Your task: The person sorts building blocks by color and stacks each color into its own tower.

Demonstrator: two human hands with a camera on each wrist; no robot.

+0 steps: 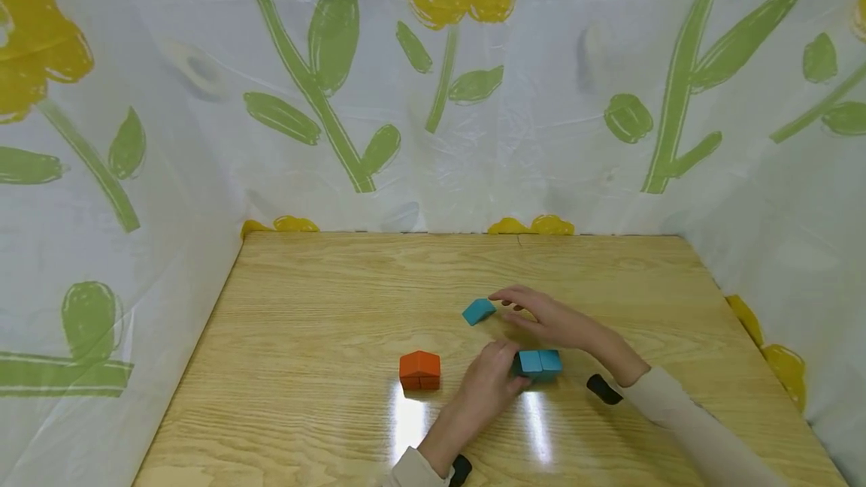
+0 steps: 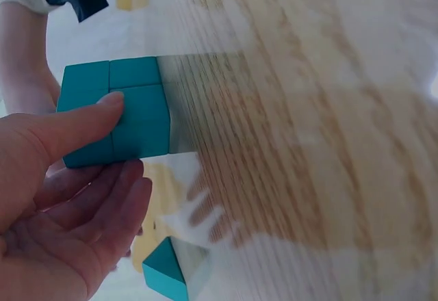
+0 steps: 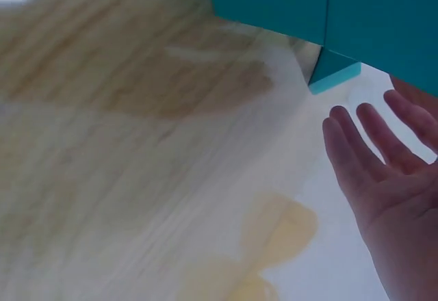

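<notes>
A stack of teal cubes [image 1: 540,364] stands on the table, two wide and two high in the left wrist view. My left hand [image 1: 489,382] holds its left side, the thumb [image 2: 82,128] across one face and the fingers around the side. Beyond the stack lies a teal triangular block [image 1: 478,311]. My right hand [image 1: 556,319] reaches behind the stack, its fingertips close to the triangular block's right end. In the right wrist view its fingers [image 3: 356,147] are extended and spread, with nothing between them.
An orange house-shaped stack of blocks [image 1: 419,371], with a peaked top, stands left of my left hand. White cloth [image 1: 555,134] printed with yellow flowers and green leaves hangs along the table's back and sides. Dark bands [image 1: 604,389] sit at both wrists.
</notes>
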